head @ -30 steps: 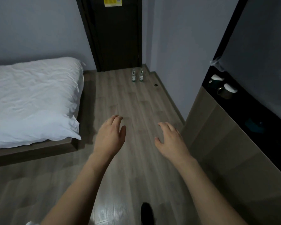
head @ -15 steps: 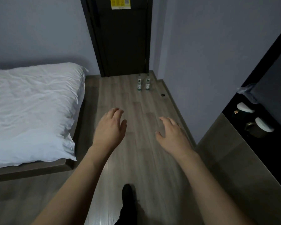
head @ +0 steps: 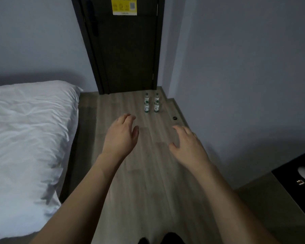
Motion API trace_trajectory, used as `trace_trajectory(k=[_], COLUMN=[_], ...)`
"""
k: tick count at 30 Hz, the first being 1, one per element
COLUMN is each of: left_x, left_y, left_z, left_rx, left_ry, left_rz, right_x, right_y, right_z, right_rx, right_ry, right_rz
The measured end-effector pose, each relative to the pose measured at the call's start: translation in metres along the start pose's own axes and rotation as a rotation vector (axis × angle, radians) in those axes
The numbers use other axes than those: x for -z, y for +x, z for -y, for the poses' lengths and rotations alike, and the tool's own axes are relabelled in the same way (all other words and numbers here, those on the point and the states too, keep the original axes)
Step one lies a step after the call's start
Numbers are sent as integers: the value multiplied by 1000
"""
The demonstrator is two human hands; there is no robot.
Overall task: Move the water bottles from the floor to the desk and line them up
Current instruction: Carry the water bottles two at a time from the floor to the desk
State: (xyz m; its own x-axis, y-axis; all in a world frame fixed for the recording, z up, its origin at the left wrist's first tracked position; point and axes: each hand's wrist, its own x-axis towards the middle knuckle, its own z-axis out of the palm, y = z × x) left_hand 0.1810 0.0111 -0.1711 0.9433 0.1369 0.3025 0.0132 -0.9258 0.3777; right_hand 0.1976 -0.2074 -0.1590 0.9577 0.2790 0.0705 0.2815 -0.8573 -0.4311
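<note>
- Ahead, the left hand [head: 121,138] and right hand [head: 188,147] are held out over the wood floor [head: 148,173], fingers spread, nothing grasped.
- Well beyond them, the water bottles [head: 151,103] are seen upright on the floor, clustered near the dark door [head: 123,50].
- Just right of the bottles, a small black disc [head: 174,118] is seen.
- A white bed [head: 25,138] lies to the left; a dark desk [head: 296,176] edge is seen at right.

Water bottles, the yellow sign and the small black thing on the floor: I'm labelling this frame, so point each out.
water bottles [head: 146,105]: head view, label of the front left bottle.
yellow sign [head: 124,5]: head view, its middle.
small black thing [head: 174,118]: head view, its top.
</note>
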Motion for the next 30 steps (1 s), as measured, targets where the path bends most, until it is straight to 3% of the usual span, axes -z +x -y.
trace_trajectory(k=[13, 20, 30], left_x=[-86, -89, -143], left_y=[271, 411, 597], left_z=[79, 134, 233], left_rx=[-61, -23, -19], left_ry=[26, 11, -40], left_rz=[110, 49, 122], right_x=[-47, -52, -101], right_y=[285, 439, 650], right_z=[-23, 0, 22], right_rx=[-99, -56, -89], right_ry=[50, 78, 80], right_rz=[0, -3, 4])
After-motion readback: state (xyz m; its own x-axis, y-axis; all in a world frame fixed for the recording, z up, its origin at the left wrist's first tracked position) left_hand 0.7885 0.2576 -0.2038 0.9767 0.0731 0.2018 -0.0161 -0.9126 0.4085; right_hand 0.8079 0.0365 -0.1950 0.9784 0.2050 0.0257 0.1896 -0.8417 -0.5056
